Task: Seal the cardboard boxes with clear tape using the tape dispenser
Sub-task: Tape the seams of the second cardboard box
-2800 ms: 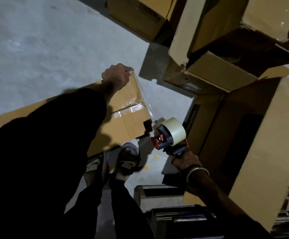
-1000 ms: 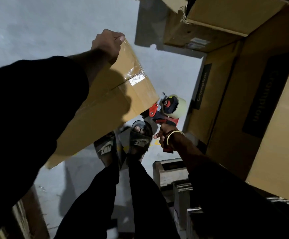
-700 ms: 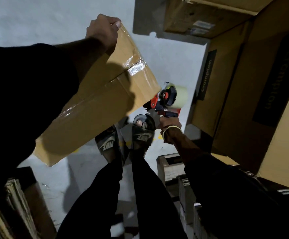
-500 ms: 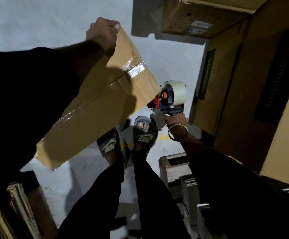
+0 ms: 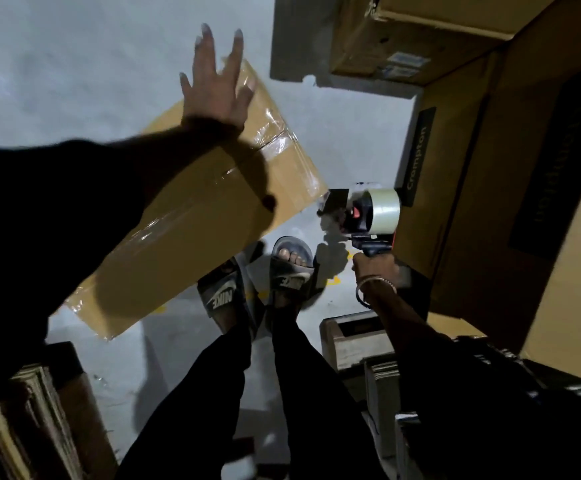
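Gripping the tape dispenser (image 5: 368, 216) by its handle, our right hand (image 5: 374, 268) had its fingers curled fully round it, roll uppermost and the cutting end turned toward the box, which we judged kept the tool ready for another pass. Our left hand (image 5: 218, 88) was spread wide, fingers straight and apart, holding nothing; it hovered over the far end of the cardboard box (image 5: 192, 209), though we could not tell whether the palm touched the cardboard or was just above it.

From the head view, the one view we had, the box lay tilted on the concrete floor (image 5: 57, 64) just ahead of our sandalled feet (image 5: 258, 282), its long face up. Clear tape (image 5: 271, 133) showed glossy across the far end and along the seam, so we judged this box largely sealed; the flat hand fitted smoothing the strip down or letting the box go. The dispenser sat just beside the box's near corner, apart from it as far as we could see.

To the right stood larger stacked boxes (image 5: 490, 185), one printed "Crompton", probably waiting for tape. Flattened cardboard (image 5: 40, 427) leaned at lower left.
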The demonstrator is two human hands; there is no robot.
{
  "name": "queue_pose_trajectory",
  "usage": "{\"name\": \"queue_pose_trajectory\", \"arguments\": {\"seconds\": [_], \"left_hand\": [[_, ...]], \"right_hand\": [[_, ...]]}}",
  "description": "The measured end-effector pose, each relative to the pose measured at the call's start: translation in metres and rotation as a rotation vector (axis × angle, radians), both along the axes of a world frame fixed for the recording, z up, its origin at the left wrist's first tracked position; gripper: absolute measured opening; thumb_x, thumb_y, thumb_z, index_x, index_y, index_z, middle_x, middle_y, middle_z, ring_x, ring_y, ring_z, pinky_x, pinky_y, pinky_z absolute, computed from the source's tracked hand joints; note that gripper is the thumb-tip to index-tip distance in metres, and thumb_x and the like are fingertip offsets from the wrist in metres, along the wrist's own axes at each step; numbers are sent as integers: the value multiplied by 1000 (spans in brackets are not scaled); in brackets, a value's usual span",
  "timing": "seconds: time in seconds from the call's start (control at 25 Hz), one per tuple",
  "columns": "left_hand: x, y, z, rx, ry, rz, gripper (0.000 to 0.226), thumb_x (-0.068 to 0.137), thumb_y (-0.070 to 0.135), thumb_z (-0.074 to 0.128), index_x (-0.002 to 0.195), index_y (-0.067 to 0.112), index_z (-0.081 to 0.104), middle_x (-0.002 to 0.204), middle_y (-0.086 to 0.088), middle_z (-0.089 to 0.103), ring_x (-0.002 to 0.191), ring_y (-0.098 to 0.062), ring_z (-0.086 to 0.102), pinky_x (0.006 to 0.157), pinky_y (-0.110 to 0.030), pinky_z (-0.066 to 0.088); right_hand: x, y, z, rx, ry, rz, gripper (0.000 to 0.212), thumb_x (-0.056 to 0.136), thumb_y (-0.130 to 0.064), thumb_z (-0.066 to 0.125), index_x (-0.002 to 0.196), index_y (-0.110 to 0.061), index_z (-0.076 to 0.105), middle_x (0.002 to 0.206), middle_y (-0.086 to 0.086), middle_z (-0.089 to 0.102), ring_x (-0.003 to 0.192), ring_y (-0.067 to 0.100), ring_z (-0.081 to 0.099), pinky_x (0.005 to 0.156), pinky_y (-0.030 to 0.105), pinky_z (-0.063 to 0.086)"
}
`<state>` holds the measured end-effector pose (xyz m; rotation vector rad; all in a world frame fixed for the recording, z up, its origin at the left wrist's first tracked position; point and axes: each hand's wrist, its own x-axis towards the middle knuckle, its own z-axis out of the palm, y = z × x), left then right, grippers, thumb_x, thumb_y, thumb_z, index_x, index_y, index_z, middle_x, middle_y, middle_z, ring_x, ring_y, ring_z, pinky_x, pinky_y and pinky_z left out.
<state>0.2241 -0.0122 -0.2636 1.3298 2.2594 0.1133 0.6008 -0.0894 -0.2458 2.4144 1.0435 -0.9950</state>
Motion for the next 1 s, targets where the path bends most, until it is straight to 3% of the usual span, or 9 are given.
{"name": "queue_pose_trajectory", "arguments": {"seconds": [0.08,0.2,0.28,0.36,0.48,0.68,0.84,0.92,1.0], "left_hand": [[38,-26,0,-6,88,-247,73,103,56,48,167,31,21,176,-13,5,162,-35,8,122,-69,7],[104,-64,-2,177,34,-471,69,97,64,50,152,22,55,170,-18,28,159,-32,23,123,-67,8],[137,-69,-2,128,40,-480,72,95,72,41,143,24,63,170,-18,28,161,-32,17,123,-70,6],[160,-65,2,25,112,-432,69,95,75,34,135,27,64,172,-17,23,162,-34,6,120,-74,5],[172,-61,-3,4,166,-386,41,100,58,46,122,27,64,172,-15,22,162,-38,0,119,-77,7],[185,-63,-18,6,216,-440,16,99,31,51,112,31,60,171,-13,24,160,-46,-7,113,-83,5],[199,-60,-5,-86,255,-468,40,94,29,62,133,30,53,173,-17,13,159,-45,-13,116,-79,0],[192,-63,-3,-35,288,-532,66,99,51,50,158,26,35,174,-20,1,160,-42,-13,117,-77,1],[182,-66,-5,-25,315,-683,66,104,44,36,164,19,25,174,-21,1,160,-41,-11,119,-75,0]], "right_hand": [[11,8,-13,-4,40,-23,65,52,-51,54,95,-8,77,97,15,77,96,37,70,77,32,51],[9,24,-13,36,85,-83,53,49,-46,58,82,-10,77,75,12,74,66,33,72,67,41,62],[-6,36,5,61,128,-146,41,58,-34,63,85,-5,76,66,8,70,42,25,63,46,31,53],[-13,40,8,71,151,-194,35,64,-25,63,89,-3,75,66,9,68,31,22,51,38,22,40],[-8,38,2,68,165,-224,32,65,-21,63,89,-2,74,72,13,66,29,21,48,38,22,39],[-2,25,-14,44,204,-290,8,68,-8,65,69,0,64,51,8,50,31,21,42,41,24,37],[10,14,-5,30,228,-289,9,65,-7,66,61,1,66,46,7,47,36,22,42,43,25,35],[10,13,3,13,228,-286,9,66,-6,66,62,2,68,47,7,48,35,22,41,43,26,35],[9,15,2,23,236,-283,11,69,-6,68,60,-1,65,46,7,47,35,22,41,43,26,35]]}}
